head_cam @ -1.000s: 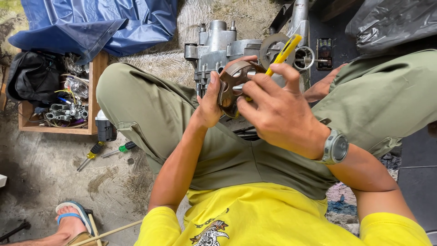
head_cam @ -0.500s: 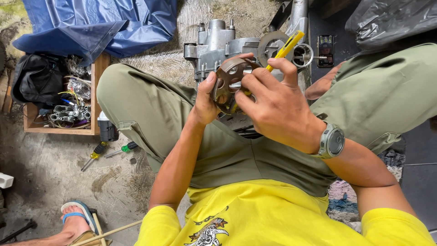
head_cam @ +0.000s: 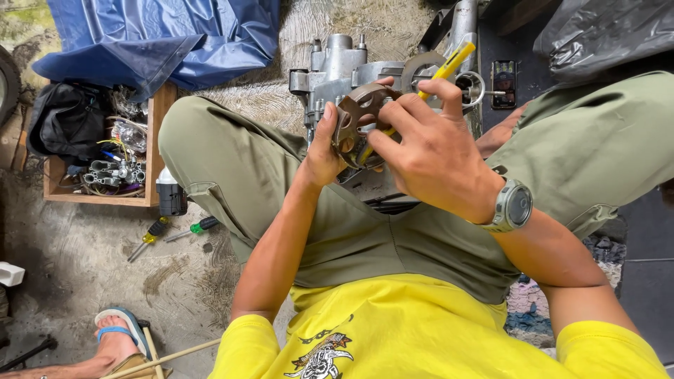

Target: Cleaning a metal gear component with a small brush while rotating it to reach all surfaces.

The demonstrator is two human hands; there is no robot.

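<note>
Off to the left there's a shallow wooden tray (head_cam: 151, 144) on the concrete floor (head_cam: 84, 267), stuffed with small grey metal parts (head_cam: 112, 173), loose wires and some clear plastic bags, with a black bag (head_cam: 67, 119) slumped over its far end. A blue tarp (head_cam: 161, 35) is bunched up just past it. Now the main bit: the left hand (head_cam: 323, 147) has a round, rusty brown metal part (head_cam: 358, 123) with cut-out slots, fingers clamped around its left edge and thumb side pressed against it, held up over the lap between the knees. The right hand (head_cam: 435, 151) is closed on a yellow tool (head_cam: 439, 74), pinched like a pen, and its lower end pokes into the face of the brown part while the top sticks out up and to the right. Just behind the hands sits a grey cast engine casing (head_cam: 337, 70) on the ground. A grey wristwatch (head_cam: 511, 207) is on the right wrist. Near the tray lie two screwdrivers (head_cam: 175, 231), one yellow-handled, one green-handled, beside a small black block-shaped thing (head_cam: 170, 196). A dark phone (head_cam: 504, 83) lies flat past the right knee, and a black plastic sheet (head_cam: 604, 31) is crumpled at top right. No labels I can make out.
</note>
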